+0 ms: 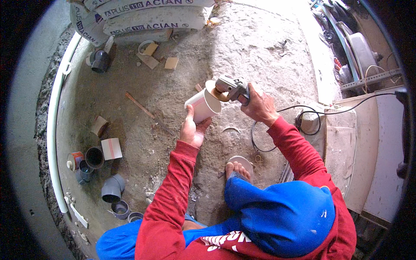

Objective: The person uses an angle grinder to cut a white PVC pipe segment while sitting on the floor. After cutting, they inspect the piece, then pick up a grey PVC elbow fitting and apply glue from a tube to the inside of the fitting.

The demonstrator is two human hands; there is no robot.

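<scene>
My left hand (193, 132) grips a short length of white plastic pipe (200, 108) with pink lines, its open mouth tilted toward the right. In my right hand (260, 106) is a grey angle grinder (234, 86), held by its body. The grinder's tan disc (211, 87) is at the upper rim of the pipe's mouth; I cannot tell whether it is spinning. Below the pipe, a thin curved offcut (231, 129) lies on the ground. Both forearms are in red sleeves.
A black cord (286, 108) loops off to the right. Stacked sacks (156, 19) stand at the far side. Along the left are a long white pipe (54, 121), a grey elbow (112, 188), another striped pipe piece (112, 148) and a can (75, 160). My foot (238, 169) is below the pipe.
</scene>
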